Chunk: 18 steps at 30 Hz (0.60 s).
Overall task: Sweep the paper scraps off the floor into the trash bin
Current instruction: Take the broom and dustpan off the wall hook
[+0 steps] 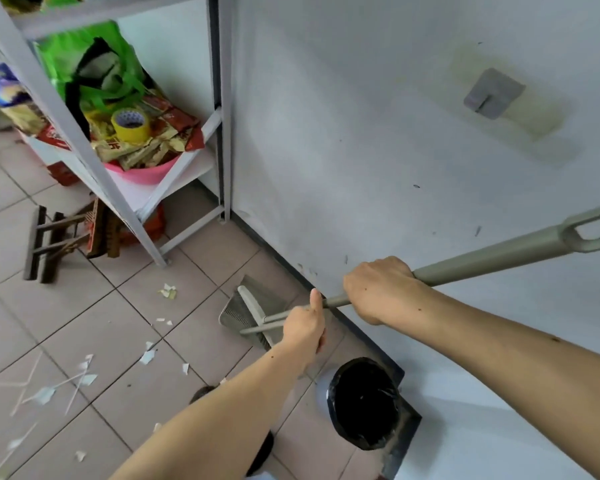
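Note:
Several white paper scraps (148, 356) lie scattered over the tiled floor at the left and centre. A grey broom (255, 315) and grey dustpan (238, 308) stand together against the wall's base. My right hand (381, 289) grips the thick grey handle (492, 256), which runs up to the right. My left hand (305, 327), thumb up, is closed around a thinner handle just below it. A trash bin (364, 403) with a black liner stands on the floor near the wall, right of my left forearm.
A white metal shelf rack (94, 161) at the upper left holds a pink basin, snack packets, yellow tape and a green bag. A folded wooden stool (49, 244) lies beside it. The white wall (378, 150) carries a grey hook (492, 93).

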Each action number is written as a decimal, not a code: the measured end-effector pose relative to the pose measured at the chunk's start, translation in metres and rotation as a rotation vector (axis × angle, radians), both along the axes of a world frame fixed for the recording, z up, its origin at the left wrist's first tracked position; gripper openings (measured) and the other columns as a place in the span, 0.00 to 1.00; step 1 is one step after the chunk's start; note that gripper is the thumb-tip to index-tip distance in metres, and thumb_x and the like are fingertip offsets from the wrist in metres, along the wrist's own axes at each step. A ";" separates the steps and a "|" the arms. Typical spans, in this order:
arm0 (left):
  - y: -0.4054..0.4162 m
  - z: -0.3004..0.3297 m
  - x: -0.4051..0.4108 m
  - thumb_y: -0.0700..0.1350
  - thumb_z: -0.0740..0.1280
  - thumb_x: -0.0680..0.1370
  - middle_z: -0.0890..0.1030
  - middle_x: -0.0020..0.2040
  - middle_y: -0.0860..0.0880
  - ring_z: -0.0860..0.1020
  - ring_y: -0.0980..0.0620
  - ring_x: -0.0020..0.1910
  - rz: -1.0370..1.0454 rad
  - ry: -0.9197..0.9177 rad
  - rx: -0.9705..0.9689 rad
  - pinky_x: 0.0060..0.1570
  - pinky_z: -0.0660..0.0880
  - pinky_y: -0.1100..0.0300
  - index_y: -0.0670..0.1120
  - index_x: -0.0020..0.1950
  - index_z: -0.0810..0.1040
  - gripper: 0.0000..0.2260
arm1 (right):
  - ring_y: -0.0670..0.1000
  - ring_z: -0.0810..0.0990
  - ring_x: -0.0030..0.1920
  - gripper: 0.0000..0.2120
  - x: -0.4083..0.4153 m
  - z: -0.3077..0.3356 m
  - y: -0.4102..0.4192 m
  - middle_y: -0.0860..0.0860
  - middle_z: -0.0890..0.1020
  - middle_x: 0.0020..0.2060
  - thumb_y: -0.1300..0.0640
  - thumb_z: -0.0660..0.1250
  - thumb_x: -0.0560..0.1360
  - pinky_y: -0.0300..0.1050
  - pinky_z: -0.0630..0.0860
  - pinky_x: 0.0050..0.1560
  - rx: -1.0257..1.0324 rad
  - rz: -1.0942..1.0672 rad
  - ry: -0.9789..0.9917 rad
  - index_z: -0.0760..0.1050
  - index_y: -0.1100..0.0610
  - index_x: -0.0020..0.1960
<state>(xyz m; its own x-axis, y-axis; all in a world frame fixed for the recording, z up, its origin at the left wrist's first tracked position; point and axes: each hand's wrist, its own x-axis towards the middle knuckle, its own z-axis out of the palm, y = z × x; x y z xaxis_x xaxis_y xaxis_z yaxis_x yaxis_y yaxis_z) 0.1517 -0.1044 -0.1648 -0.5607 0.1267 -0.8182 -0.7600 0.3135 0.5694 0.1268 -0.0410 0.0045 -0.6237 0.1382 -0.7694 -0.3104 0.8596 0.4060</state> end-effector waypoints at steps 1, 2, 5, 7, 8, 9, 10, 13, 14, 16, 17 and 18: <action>-0.005 -0.002 0.001 0.63 0.49 0.82 0.73 0.20 0.49 0.71 0.50 0.23 -0.055 0.072 -0.038 0.25 0.71 0.63 0.42 0.32 0.71 0.30 | 0.54 0.72 0.44 0.10 -0.001 -0.002 -0.003 0.51 0.71 0.40 0.63 0.61 0.79 0.47 0.68 0.46 0.004 -0.012 -0.010 0.73 0.53 0.58; -0.009 -0.003 0.001 0.64 0.48 0.82 0.75 0.24 0.48 0.73 0.49 0.24 -0.104 0.125 -0.056 0.28 0.73 0.61 0.42 0.33 0.71 0.30 | 0.54 0.72 0.45 0.09 -0.002 -0.004 -0.005 0.51 0.70 0.38 0.64 0.61 0.79 0.47 0.68 0.46 0.003 -0.019 -0.010 0.72 0.53 0.56; -0.027 -0.011 -0.003 0.65 0.47 0.81 0.78 0.33 0.46 0.77 0.45 0.30 -0.244 0.246 -0.158 0.36 0.78 0.53 0.43 0.33 0.72 0.31 | 0.54 0.73 0.43 0.05 -0.004 -0.014 -0.014 0.50 0.67 0.35 0.63 0.61 0.78 0.47 0.69 0.44 -0.032 0.025 0.019 0.67 0.55 0.49; -0.049 -0.014 -0.003 0.60 0.48 0.83 0.79 0.37 0.44 0.79 0.41 0.38 -0.265 0.289 -0.200 0.40 0.78 0.52 0.48 0.34 0.69 0.25 | 0.54 0.73 0.42 0.06 -0.011 -0.016 -0.011 0.49 0.67 0.34 0.63 0.61 0.78 0.46 0.69 0.43 -0.039 0.089 0.047 0.67 0.54 0.46; -0.062 -0.022 -0.002 0.57 0.48 0.83 0.79 0.40 0.43 0.80 0.40 0.42 -0.255 0.297 -0.219 0.44 0.78 0.50 0.49 0.34 0.66 0.22 | 0.53 0.73 0.41 0.07 -0.017 -0.014 -0.006 0.48 0.68 0.34 0.63 0.60 0.78 0.46 0.69 0.42 -0.031 0.096 0.067 0.68 0.52 0.44; -0.080 -0.031 0.003 0.56 0.49 0.83 0.81 0.40 0.41 0.81 0.39 0.43 -0.224 0.276 -0.244 0.46 0.79 0.47 0.50 0.34 0.66 0.21 | 0.52 0.73 0.39 0.08 -0.024 -0.011 0.001 0.47 0.68 0.34 0.62 0.60 0.78 0.45 0.68 0.39 -0.019 0.106 0.082 0.68 0.52 0.42; -0.097 -0.040 0.008 0.56 0.50 0.83 0.81 0.38 0.41 0.81 0.41 0.39 -0.165 0.247 -0.256 0.45 0.80 0.46 0.48 0.34 0.68 0.22 | 0.51 0.73 0.37 0.08 -0.033 -0.009 0.007 0.47 0.69 0.35 0.62 0.59 0.78 0.44 0.67 0.36 0.003 0.128 0.099 0.68 0.52 0.41; -0.133 -0.058 0.024 0.62 0.51 0.80 0.79 0.24 0.48 0.76 0.47 0.23 0.062 0.205 -0.253 0.35 0.80 0.52 0.44 0.26 0.75 0.32 | 0.48 0.68 0.31 0.13 -0.049 -0.013 0.016 0.48 0.71 0.35 0.61 0.60 0.78 0.43 0.63 0.30 0.043 0.195 0.119 0.64 0.52 0.36; -0.139 -0.061 0.030 0.65 0.51 0.80 0.78 0.23 0.48 0.75 0.48 0.21 0.100 0.214 -0.265 0.35 0.78 0.54 0.44 0.25 0.75 0.34 | 0.48 0.68 0.31 0.14 -0.052 -0.019 0.014 0.48 0.71 0.35 0.61 0.60 0.78 0.43 0.63 0.30 0.033 0.205 0.126 0.63 0.52 0.36; -0.149 -0.067 0.042 0.69 0.55 0.77 0.77 0.21 0.50 0.75 0.48 0.22 0.135 0.243 -0.295 0.36 0.77 0.54 0.44 0.25 0.74 0.33 | 0.48 0.68 0.31 0.13 -0.057 -0.031 0.008 0.49 0.71 0.35 0.62 0.60 0.78 0.43 0.63 0.31 -0.014 0.200 0.151 0.63 0.53 0.36; -0.153 -0.070 0.050 0.70 0.58 0.74 0.76 0.21 0.50 0.74 0.48 0.23 0.143 0.250 -0.311 0.37 0.77 0.54 0.44 0.26 0.73 0.32 | 0.48 0.68 0.31 0.12 -0.059 -0.038 0.006 0.49 0.71 0.35 0.63 0.59 0.77 0.42 0.63 0.31 -0.035 0.185 0.144 0.64 0.53 0.36; -0.157 -0.072 0.057 0.70 0.62 0.72 0.75 0.21 0.51 0.73 0.48 0.23 0.142 0.250 -0.321 0.36 0.77 0.54 0.45 0.27 0.72 0.30 | 0.48 0.69 0.31 0.11 -0.061 -0.044 0.005 0.50 0.72 0.34 0.64 0.59 0.76 0.42 0.65 0.32 -0.044 0.158 0.125 0.65 0.54 0.37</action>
<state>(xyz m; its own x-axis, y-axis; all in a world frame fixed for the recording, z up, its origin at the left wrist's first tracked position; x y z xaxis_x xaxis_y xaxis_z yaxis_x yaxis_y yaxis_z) 0.2087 -0.2612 -0.2366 -0.7400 -0.2051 -0.6406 -0.6598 0.4067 0.6319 0.0662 -0.0360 -0.0392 -0.7258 -0.0005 -0.6879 -0.3922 0.8219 0.4131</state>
